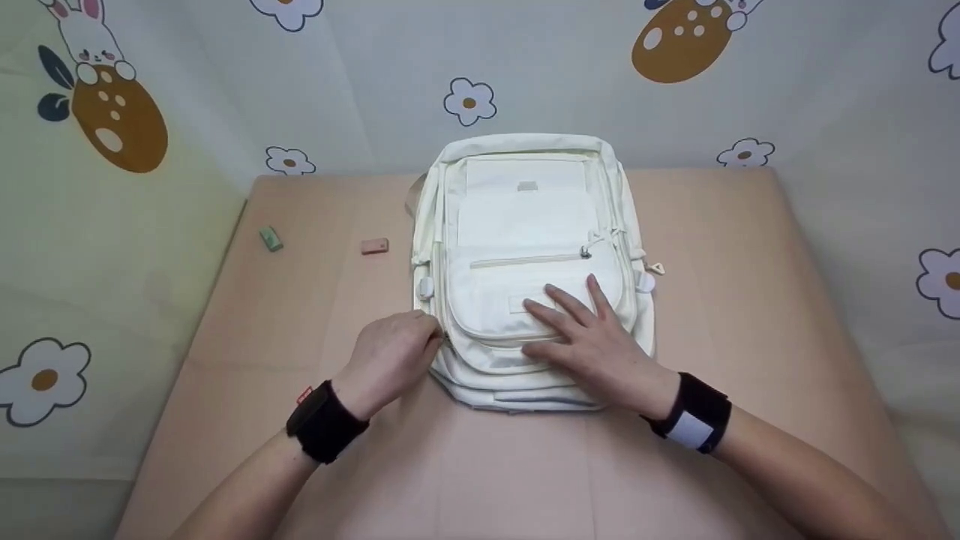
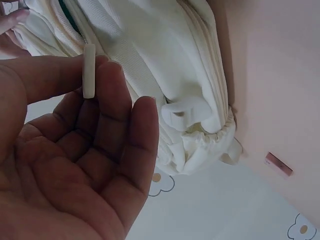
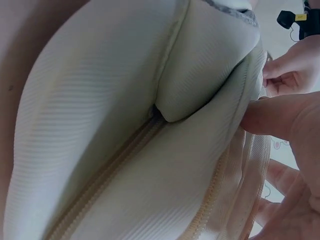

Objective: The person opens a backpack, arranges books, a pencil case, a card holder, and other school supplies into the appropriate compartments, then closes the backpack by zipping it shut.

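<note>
A white backpack point(image 1: 525, 217) lies on the table with its front pockets facing up. At its lower left side my left hand point(image 1: 397, 349) pinches a zipper pull point(image 2: 89, 72) between thumb and forefinger; the other fingers are loosely bent. My right hand point(image 1: 592, 341) rests with spread fingers on the lower front of the bag, over the front pocket. In the right wrist view its thumb presses the fabric beside a zipper track point(image 3: 107, 175). A white side buckle point(image 2: 187, 112) shows close past my left fingertips.
Left of the bag lie a pink eraser-like block point(image 1: 375, 246) and a green one point(image 1: 271, 238). The table point(image 1: 712, 247) has a pinkish-beige cover. A patterned curtain point(image 1: 390, 82) stands behind it and along both sides.
</note>
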`<state>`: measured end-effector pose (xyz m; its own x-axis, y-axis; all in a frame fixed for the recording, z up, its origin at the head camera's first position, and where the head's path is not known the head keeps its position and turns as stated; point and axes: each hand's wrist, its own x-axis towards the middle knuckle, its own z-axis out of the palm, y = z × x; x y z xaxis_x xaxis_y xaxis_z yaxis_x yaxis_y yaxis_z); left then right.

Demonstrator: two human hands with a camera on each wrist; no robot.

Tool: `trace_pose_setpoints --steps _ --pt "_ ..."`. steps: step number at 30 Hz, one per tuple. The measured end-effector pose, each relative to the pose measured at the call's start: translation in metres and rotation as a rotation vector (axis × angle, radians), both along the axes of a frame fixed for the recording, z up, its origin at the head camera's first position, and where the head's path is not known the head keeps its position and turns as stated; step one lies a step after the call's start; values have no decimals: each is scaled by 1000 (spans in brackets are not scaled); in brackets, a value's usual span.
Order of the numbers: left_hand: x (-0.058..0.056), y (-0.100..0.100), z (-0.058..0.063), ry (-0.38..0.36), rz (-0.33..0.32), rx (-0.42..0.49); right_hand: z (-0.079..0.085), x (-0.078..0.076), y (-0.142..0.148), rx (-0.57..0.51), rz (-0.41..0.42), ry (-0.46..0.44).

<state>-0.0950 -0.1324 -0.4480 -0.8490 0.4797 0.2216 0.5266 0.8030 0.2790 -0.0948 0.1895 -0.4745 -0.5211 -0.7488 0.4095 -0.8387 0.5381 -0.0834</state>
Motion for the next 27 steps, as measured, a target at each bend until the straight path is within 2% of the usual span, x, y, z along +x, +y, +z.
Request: trace_pose_setpoints --steps 5,15,27 --pt "7 3 -3 0 -16 -1 0 0 0 -10 4 6" --pt "8 0 -3 -41 10 6 1 0 10 -58 35 -24" --pt "8 1 -4 -53 14 9 -5 4 45 -145 -91 -112"
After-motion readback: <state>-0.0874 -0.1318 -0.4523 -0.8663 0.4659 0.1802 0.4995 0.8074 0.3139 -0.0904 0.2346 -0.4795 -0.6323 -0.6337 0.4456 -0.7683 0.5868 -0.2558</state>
